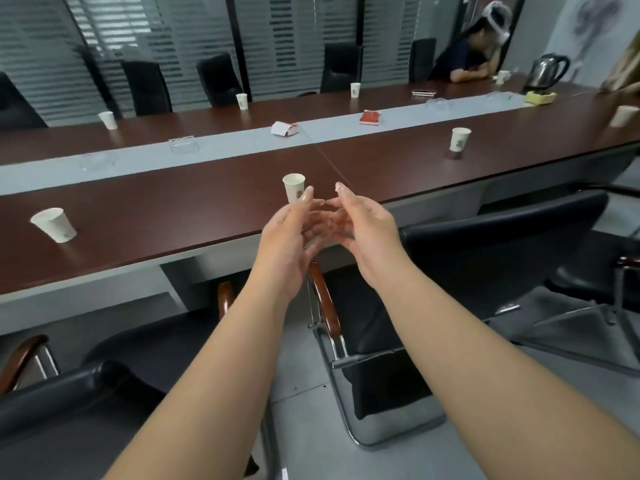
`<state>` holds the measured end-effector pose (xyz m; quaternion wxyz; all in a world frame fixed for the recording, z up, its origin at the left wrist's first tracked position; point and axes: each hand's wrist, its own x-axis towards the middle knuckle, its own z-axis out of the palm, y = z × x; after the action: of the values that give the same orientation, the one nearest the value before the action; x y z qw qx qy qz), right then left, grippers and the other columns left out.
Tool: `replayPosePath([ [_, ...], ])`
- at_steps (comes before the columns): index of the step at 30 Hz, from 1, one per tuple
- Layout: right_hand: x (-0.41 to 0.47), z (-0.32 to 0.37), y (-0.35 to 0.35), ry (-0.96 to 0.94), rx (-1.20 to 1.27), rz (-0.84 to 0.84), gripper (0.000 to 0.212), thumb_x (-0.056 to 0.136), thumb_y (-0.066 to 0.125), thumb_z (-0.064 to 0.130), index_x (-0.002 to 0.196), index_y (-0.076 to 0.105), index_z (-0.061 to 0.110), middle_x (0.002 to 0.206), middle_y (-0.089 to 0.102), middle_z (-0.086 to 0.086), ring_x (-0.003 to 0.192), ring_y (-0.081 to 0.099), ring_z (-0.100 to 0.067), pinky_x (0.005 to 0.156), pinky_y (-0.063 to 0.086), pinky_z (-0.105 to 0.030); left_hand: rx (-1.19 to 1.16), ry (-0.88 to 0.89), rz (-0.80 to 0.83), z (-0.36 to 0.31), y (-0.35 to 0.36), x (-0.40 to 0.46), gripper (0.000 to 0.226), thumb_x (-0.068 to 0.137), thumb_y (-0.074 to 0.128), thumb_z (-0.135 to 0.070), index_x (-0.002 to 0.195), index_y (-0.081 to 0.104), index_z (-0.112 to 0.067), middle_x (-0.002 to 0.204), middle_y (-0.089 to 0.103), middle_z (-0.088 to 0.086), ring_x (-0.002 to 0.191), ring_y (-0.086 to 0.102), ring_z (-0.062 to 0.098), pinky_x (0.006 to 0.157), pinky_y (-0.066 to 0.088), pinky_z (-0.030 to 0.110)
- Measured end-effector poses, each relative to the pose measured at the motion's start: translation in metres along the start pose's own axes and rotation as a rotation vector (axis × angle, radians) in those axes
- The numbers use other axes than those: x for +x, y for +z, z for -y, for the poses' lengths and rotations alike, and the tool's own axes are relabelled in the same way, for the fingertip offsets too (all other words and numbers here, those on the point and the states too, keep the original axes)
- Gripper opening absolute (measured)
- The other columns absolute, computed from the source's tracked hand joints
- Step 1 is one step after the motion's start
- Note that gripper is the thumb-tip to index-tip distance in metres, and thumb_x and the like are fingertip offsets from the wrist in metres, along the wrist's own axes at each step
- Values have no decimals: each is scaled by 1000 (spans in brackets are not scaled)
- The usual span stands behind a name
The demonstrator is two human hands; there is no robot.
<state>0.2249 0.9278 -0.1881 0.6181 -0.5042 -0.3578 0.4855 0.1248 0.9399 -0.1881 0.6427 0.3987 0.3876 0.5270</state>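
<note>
On table (173,216): paper cup (293,186) upright, mouth up, behind left hand (289,237).

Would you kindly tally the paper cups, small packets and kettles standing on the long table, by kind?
Paper cups: 7 (the one at the far right edge is blurred)
Small packets: 2
Kettles: 1
Total: 10
</note>
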Motion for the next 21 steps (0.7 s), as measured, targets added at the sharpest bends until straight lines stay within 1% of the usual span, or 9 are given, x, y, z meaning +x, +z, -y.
replayPosePath([
  [3,0,15,-31,-72,-17,-19,19,90,58,34,80,64,19,66,62,5,77,64,-13,81,55,-29,62,8,1,13,26,-11,23,92,52,-34,86,62,-14,66,64,-4,66,62,8,68,51,22],
  [6,5,28,-71,-118,-40,-15,19,90,58,34,80,63,19,68,60,3,77,63,-12,80,55,-27,89,39,-67,27,54,-18,22,92,52,-34,87,62,-15,63,65,-6,64,63,7,71,51,24],
  [9,13,40,-117,-157,-93,26,18,90,58,34,80,63,19,69,60,3,75,62,-10,79,56,-25,88,67,-149,42,89,-25,22,92,52,-35,88,62,-16,72,65,-3,75,62,11,79,51,27],
  [12,25,51,-176,-209,-212,89,18,90,57,35,81,62,20,72,61,6,73,60,-6,73,54,-17,71,75,-235,62,140,-30,21,92,53,-35,88,61,-16,77,63,0,78,62,13,78,51,27],
  [13,28,52,-191,-224,-263,102,18,90,56,36,81,61,21,74,60,7,74,60,-5,72,52,-15,70,76,-251,68,151,-31,20,92,53,-34,87,61,-15,75,62,0,77,62,13,78,52,27],
  [16,35,51,-235,-241,-372,125,17,91,54,37,83,60,23,80,61,8,80,58,-5,75,48,-18,126,67,-284,95,181,-37,19,91,54,-32,85,62,-16,72,63,-1,77,62,13,82,53,29],
  [19,41,51,-278,-231,-467,138,19,91,54,37,87,61,20,83,60,9,81,55,-4,70,43,-16,215,58,-298,116,205,-42,17,91,55,-31,84,61,-17,76,64,-1,83,63,14,84,52,29],
  [21,46,53,-300,-242,-534,138,21,91,54,39,93,61,20,89,60,8,87,54,-5,69,41,-16,326,72,-318,121,212,-41,14,90,55,-32,86,60,-19,81,64,-2,89,62,13,86,51,28],
])
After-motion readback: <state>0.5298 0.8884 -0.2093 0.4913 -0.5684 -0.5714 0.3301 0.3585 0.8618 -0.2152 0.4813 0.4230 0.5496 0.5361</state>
